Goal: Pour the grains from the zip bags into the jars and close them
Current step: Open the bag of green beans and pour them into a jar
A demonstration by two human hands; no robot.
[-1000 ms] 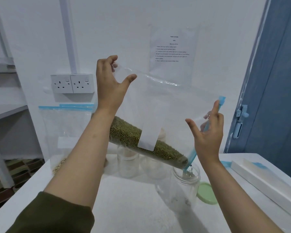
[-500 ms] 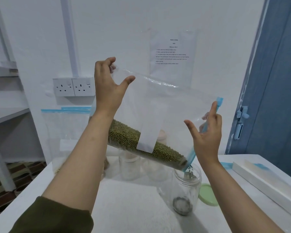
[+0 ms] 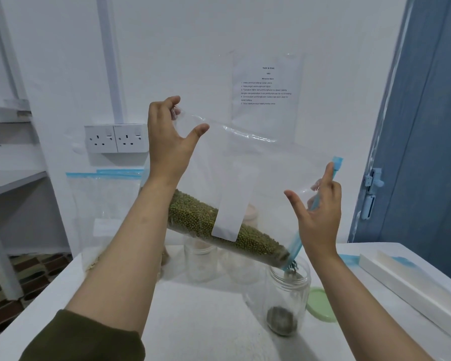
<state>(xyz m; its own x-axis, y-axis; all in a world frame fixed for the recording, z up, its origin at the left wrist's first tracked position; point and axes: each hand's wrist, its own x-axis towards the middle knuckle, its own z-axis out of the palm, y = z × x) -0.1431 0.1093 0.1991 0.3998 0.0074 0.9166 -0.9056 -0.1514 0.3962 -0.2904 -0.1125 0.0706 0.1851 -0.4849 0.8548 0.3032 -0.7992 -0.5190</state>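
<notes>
A clear zip bag [image 3: 266, 168] with a blue zip strip hangs tilted over the table, holding green grains [image 3: 219, 230] along its lower edge. My left hand [image 3: 167, 144] pinches the bag's raised bottom corner. At the zip end, my right hand [image 3: 320, 214] holds the bag with its fingers behind the blue strip. Grains fall from the bag's lowest corner into an open clear jar [image 3: 289, 295], where a small heap lies on the bottom. A light green lid [image 3: 320, 303] lies flat to the right of that jar.
Two more clear jars [image 3: 201, 261] stand behind the tilted bag. Another zip bag [image 3: 107, 212] with pale grains leans against the wall at the left. A long white box [image 3: 412, 285] lies along the table's right side. Wall sockets [image 3: 116, 138] are behind; a blue door stands at the right.
Grains have begun falling into the jar, and a heap has grown on its bottom. Both hands keep their hold on the tilted bag with little movement.
</notes>
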